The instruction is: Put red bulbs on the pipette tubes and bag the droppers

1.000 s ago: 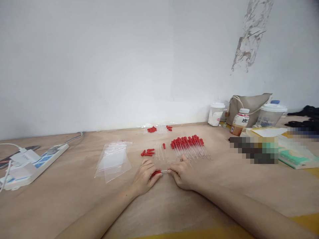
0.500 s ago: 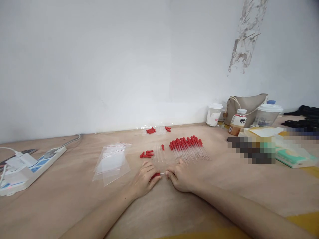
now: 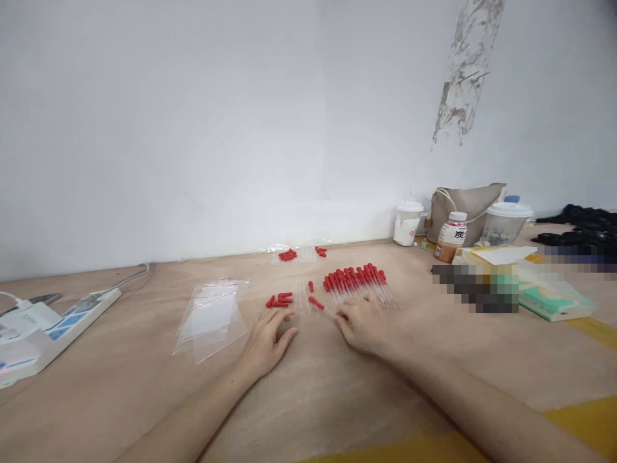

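My right hand point(image 3: 361, 323) pinches the clear glass tube of a dropper point(image 3: 316, 303), whose red rubber bulb points left. My left hand point(image 3: 268, 337) has its thumb and fingers apart and holds nothing; it is just in front of several loose red bulbs point(image 3: 280, 300). Between the hands and slightly beyond them lie several clear glass tubes point(image 3: 299, 297) and another red bulb point(image 3: 311, 286). Behind my right hand is a row of droppers point(image 3: 357, 278) with red bulbs at the far end, their near tips partly hidden by the hand.
Clear zip bags point(image 3: 212, 319) lie left of my left hand. A power strip point(image 3: 80, 328) with plugs is at far left. Against the wall rests a bag of bulbs point(image 3: 288, 255). A paper cup point(image 3: 407, 224), a drink bottle point(image 3: 452, 238) and a tissue pack point(image 3: 549, 299) stand at right.
My left hand has let go of the dropper's red bulb and moved left, its fingers opening. My right hand now holds the dropper alone, close to the row.
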### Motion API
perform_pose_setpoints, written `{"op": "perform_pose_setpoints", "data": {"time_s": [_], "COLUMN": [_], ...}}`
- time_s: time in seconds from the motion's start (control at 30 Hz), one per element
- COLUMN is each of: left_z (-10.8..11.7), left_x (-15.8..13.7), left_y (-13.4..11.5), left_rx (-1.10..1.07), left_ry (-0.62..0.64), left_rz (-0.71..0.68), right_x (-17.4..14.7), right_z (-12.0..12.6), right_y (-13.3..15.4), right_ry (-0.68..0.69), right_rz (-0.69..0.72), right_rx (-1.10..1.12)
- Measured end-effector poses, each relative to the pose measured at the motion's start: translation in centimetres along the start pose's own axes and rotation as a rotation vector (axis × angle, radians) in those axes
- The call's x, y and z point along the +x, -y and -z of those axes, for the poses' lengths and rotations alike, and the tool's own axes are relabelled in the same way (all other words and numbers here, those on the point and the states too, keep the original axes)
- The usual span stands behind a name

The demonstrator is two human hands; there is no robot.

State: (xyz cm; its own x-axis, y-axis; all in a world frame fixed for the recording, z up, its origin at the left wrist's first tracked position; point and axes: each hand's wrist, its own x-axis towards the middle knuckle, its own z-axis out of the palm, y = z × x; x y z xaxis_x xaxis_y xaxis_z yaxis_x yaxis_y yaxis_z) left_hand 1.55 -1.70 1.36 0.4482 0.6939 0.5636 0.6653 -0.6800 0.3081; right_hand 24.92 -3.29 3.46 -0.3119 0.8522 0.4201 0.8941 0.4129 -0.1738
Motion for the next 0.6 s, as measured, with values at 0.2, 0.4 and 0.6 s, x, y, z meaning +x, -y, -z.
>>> {"op": "perform_pose_setpoints", "data": {"time_s": [0.2, 0.4, 0.6], "left_z": [0.1, 0.2, 0.2], "left_x": [0.2, 0.2, 0.2], "left_y": [0.1, 0.0, 0.1], "left_rx": [-0.018, -0.047, -0.047], "left_ry": [0.140, 0.140, 0.150], "left_rz": [0.036, 0.045, 0.049], "right_x": [3.7, 6.5, 6.2], "right_z": [-0.7, -3.0, -3.7], "right_y": [-0.5, 0.5, 0.7], "right_ry": [0.042, 0.018, 0.043], "right_rz": [-0.379, -0.422, -0.397], "right_rx": [0.065, -0.052, -0.128]}}
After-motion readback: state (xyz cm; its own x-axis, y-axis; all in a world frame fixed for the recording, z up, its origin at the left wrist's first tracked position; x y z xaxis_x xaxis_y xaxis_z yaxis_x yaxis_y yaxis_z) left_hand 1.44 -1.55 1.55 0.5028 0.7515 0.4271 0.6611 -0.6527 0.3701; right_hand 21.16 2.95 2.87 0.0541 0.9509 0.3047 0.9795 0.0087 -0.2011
